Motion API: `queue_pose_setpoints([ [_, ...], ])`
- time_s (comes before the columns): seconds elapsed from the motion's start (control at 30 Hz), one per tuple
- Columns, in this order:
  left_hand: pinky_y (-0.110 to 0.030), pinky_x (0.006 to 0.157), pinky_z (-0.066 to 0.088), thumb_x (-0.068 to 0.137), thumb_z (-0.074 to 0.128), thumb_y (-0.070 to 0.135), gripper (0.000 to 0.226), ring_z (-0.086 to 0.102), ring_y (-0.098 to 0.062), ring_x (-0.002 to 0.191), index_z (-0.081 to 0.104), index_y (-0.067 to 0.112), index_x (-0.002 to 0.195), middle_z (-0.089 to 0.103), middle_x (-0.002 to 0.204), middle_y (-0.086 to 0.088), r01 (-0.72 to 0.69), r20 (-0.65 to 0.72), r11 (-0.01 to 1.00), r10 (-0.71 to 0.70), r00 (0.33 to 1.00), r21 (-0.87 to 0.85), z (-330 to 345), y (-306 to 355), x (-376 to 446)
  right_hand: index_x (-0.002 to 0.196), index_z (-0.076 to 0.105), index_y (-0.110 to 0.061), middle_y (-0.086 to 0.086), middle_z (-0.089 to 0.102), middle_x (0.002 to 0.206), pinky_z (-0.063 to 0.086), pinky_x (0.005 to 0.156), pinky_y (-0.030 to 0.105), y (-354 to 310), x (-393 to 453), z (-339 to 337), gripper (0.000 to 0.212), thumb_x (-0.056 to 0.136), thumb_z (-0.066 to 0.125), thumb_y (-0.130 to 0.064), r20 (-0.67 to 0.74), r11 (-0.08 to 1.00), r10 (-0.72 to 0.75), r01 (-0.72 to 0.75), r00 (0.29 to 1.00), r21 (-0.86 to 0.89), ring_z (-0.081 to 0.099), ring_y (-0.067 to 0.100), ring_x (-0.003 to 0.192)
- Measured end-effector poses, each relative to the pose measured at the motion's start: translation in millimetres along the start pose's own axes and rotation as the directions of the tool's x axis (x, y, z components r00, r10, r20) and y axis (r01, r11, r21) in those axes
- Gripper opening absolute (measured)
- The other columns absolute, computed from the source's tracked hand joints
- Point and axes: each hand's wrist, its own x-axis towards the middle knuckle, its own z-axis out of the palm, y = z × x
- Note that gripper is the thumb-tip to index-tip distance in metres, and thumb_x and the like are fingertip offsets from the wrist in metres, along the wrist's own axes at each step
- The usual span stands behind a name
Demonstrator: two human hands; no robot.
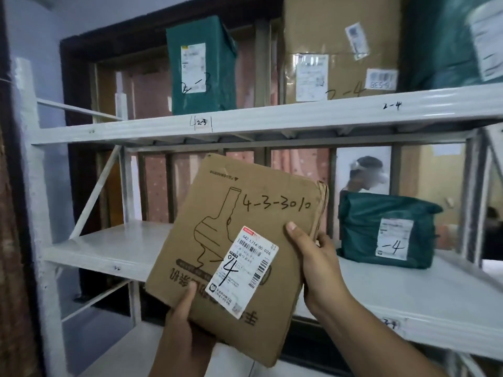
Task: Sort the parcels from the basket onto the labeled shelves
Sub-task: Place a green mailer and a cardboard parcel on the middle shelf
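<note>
I hold a flat brown cardboard parcel (245, 227) up in front of the white shelving, tilted to the right. "4-3-3010" is handwritten on its face, and a white shipping label on it bears a large "4". My left hand (182, 330) grips its bottom edge, thumb on the front. My right hand (313, 257) grips its right edge, thumb on the face and fingers behind. The middle shelf (109, 248) lies behind the parcel. The basket is out of view.
The upper shelf (272, 119) carries marks "2-3" and "2-4", with a green parcel (201, 69), a cardboard box (340, 47) and another green parcel (451, 42) on it. A green bag parcel (386, 229) marked "-4" sits on the middle shelf at right. A white upright stands at left.
</note>
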Motion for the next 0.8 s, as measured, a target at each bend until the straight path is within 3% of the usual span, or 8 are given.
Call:
queue_pose_setpoints([
  [0.07, -0.030, 0.030, 0.051, 0.104, 0.060, 0.019, 0.010, 0.067, -0.032, 0.071, 0.065, 0.017, 0.112, 0.076, 0.066, -0.013, -0.070, -0.047, 0.998, 0.070, 0.996, 0.006, 2, 7, 7, 0.128, 0.061, -0.015, 0.009, 0.081, 0.106, 0.065, 0.070, 0.037, -13, 7, -13, 0.047, 0.088, 0.081, -0.025, -0.015, 1.000, 0.009, -0.009, 1.000, 0.028, 0.080, 0.027, 0.093],
  [0.2, -0.054, 0.065, 0.065, 0.094, 0.070, 0.019, 0.036, 0.069, -0.042, 0.101, 0.062, 0.014, 0.129, 0.074, 0.116, -0.023, -0.054, 0.105, 0.987, 0.038, 0.994, 0.154, 9, 15, 20, 0.128, 0.062, -0.015, 0.011, 0.081, 0.107, 0.065, 0.080, 0.043, -45, 22, -41, 0.048, 0.086, 0.081, -0.026, -0.018, 1.000, -0.015, 0.014, 1.000, -0.007, 0.079, 0.030, 0.095],
  [0.3, -0.045, 0.077, 0.059, 0.076, 0.087, 0.026, 0.045, 0.074, -0.040, 0.097, 0.068, 0.017, 0.116, 0.082, 0.101, -0.013, -0.094, 0.305, 0.925, -0.025, 0.952, 0.369, 34, 22, 20, 0.126, 0.064, -0.014, 0.013, 0.080, 0.107, 0.063, 0.086, 0.048, -68, 36, -62, 0.046, 0.086, 0.081, -0.028, -0.023, 0.999, -0.034, 0.034, 0.999, -0.039, 0.079, 0.033, 0.096],
  [0.37, -0.043, 0.078, 0.056, 0.090, 0.074, 0.016, 0.031, 0.073, -0.030, 0.100, 0.065, 0.024, 0.118, 0.083, 0.096, -0.001, -0.165, 0.365, 0.866, -0.022, 0.931, 0.472, 55, 16, 22, 0.126, 0.066, -0.014, 0.013, 0.081, 0.106, 0.063, 0.084, 0.046, -85, 46, -79, 0.044, 0.087, 0.080, -0.029, -0.024, 0.996, -0.066, 0.064, 0.998, -0.068, 0.079, 0.033, 0.095],
  [0.5, -0.026, 0.082, 0.054, 0.098, 0.067, 0.032, 0.025, 0.073, -0.010, 0.105, 0.066, 0.036, 0.122, 0.080, 0.109, 0.015, -0.286, 0.432, 0.717, -0.024, 0.902, 0.636, 91, -15, 31, 0.123, 0.069, -0.015, 0.012, 0.081, 0.104, 0.063, 0.082, 0.044, -119, 66, -116, 0.041, 0.086, 0.080, -0.032, -0.028, 0.975, -0.134, 0.127, 0.991, -0.184, 0.079, 0.032, 0.092],
  [0.6, -0.032, 0.093, 0.057, 0.100, 0.067, 0.032, 0.025, 0.076, -0.012, 0.104, 0.070, 0.027, 0.124, 0.081, 0.109, 0.010, -0.280, 0.436, 0.695, -0.053, 0.898, 0.662, 120, -49, 41, 0.121, 0.070, -0.016, 0.013, 0.081, 0.101, 0.063, 0.084, 0.048, -139, 80, -150, 0.040, 0.086, 0.080, -0.032, -0.044, 0.955, -0.166, 0.149, 0.985, -0.256, 0.079, 0.034, 0.091],
  [0.7, -0.047, 0.108, 0.054, 0.100, 0.069, 0.023, 0.028, 0.075, -0.019, 0.111, 0.071, 0.024, 0.127, 0.081, 0.113, 0.006, -0.267, 0.461, 0.721, -0.082, 0.883, 0.639, 151, -88, 49, 0.117, 0.070, -0.018, 0.006, 0.082, 0.096, 0.064, 0.071, 0.038, -155, 88, -185, 0.036, 0.085, 0.079, -0.033, -0.043, 0.919, -0.240, 0.212, 0.970, -0.333, 0.080, 0.027, 0.084],
  [0.8, -0.037, 0.106, 0.054, 0.097, 0.072, 0.013, 0.033, 0.072, -0.013, 0.115, 0.068, 0.032, 0.124, 0.080, 0.114, 0.014, -0.288, 0.500, 0.753, -0.062, 0.864, 0.592, 180, -126, 51, 0.123, 0.068, -0.024, 0.005, 0.081, 0.104, 0.062, 0.079, 0.042, -165, 93, -216, 0.044, 0.082, 0.079, -0.035, -0.012, 0.880, -0.262, 0.234, 0.965, -0.413, 0.080, 0.028, 0.090],
])
